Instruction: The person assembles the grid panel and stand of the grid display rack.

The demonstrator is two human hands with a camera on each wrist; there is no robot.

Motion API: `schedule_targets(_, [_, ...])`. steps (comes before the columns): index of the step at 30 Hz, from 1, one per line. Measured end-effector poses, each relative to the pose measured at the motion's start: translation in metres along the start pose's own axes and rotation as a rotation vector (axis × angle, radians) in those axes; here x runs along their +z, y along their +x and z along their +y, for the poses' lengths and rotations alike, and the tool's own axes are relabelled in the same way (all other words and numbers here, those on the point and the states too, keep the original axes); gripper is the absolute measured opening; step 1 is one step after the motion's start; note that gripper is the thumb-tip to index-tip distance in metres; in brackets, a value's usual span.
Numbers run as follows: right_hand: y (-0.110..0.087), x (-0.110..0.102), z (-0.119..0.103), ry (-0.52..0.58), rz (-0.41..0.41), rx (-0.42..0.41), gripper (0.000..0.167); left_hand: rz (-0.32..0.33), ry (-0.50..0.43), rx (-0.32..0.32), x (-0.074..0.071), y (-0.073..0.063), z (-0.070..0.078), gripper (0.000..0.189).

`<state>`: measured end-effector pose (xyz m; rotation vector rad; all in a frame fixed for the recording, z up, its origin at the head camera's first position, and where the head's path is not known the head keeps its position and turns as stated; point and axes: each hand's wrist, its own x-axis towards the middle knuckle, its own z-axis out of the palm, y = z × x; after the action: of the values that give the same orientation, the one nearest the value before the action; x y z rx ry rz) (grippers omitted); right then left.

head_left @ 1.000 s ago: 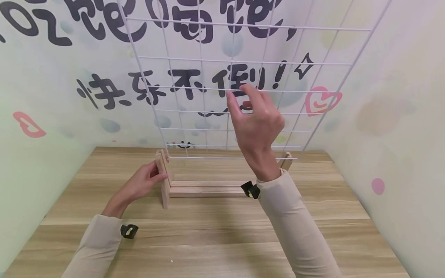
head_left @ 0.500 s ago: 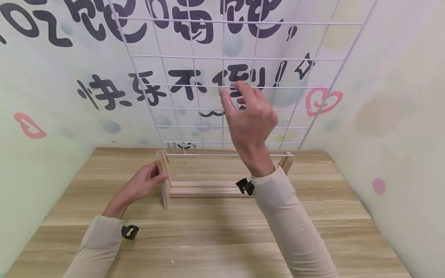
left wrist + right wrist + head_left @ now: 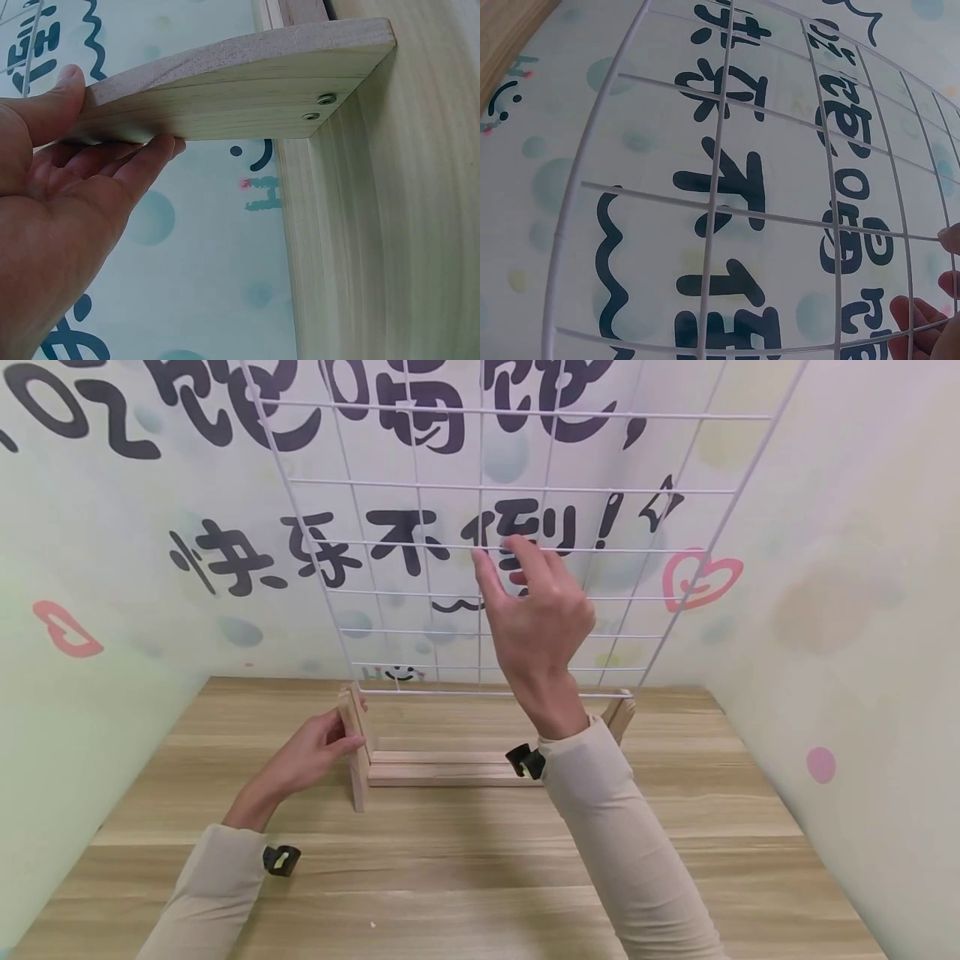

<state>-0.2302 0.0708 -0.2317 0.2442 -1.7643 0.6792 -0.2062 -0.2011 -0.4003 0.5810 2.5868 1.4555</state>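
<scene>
A white wire grid panel (image 3: 420, 485) leans up and back in the head view, its lower edge between the tops of two wooden side pieces. My right hand (image 3: 540, 627) grips it by a wire near the middle; in the right wrist view, the fingers (image 3: 922, 319) show at the lower right edge. A low wooden stand (image 3: 450, 774) has a left side piece (image 3: 356, 781) and a right side piece (image 3: 619, 717). My left hand (image 3: 303, 756) holds the left piece near its top, thumb and fingers on opposite sides. Two screw heads (image 3: 326, 99) show on its outer face.
The stand rests on a wood-grain tabletop (image 3: 420, 877), close to the back wall. Walls rise behind and at both sides, the back one printed with large dark characters (image 3: 408, 539). A tiny pale speck (image 3: 372, 925) lies near the front.
My right hand has moved the wire grid left and slightly up, mostly in the first half second. My left hand keeps its hold on the left side piece.
</scene>
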Motion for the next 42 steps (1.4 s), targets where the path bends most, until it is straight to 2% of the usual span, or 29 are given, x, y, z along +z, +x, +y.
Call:
schedule_targets(12, [-0.0029, 0.0057, -0.0025, 0.009, -0.011, 0.034, 0.031, 0.016, -0.026, -0.009, -0.0011, -0.0006, -0.0014, 0.056])
schedule_targets(32, [-0.0020, 0.0007, -0.0004, 0.047, -0.009, 0.050, 0.029, 0.018, -0.026, -0.006, 0.0017, 0.0029, -0.0025, 0.055])
schedule_targets(42, [-0.0065, 0.0048, -0.0021, 0.040, -0.038, 0.016, 0.030, 0.028, -0.005, 0.008, 0.0032, 0.0026, -0.0016, 0.051])
